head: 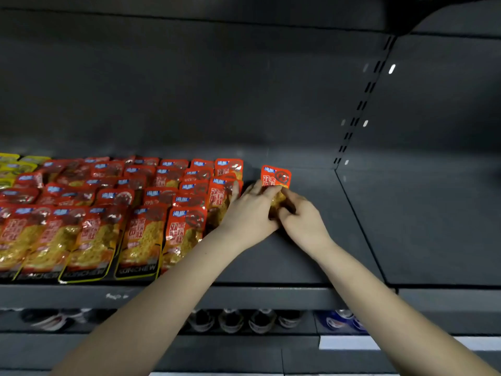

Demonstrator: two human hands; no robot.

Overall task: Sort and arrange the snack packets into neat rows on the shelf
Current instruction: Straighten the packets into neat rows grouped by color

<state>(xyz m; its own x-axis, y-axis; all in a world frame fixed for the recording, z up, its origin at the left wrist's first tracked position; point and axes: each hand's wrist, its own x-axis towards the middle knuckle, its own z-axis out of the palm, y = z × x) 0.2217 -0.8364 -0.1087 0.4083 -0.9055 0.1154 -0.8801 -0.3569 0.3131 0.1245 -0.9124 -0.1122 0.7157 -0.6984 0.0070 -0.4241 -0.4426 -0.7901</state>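
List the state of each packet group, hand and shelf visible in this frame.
loose red packet: gripped by both hands, apart from the rows, right of them.
left hand: holds the loose red packet's lower part.
right hand: fingers curled round the same packet.
red packets: lying overlapped in rows.
yellow packets: far left, partly cut off.
shelf: carries the rows on its left part.

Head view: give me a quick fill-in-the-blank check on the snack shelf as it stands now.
1. The left grip and right grip hold a red-and-orange foil snack packet to the ____ of the laid rows of matching packets.
2. The glossy packets at the far left of the dark grey metal shelf are ____, not red.
3. The held packet's red printed end points ____ from the person.
Missing words: right; yellow; away.
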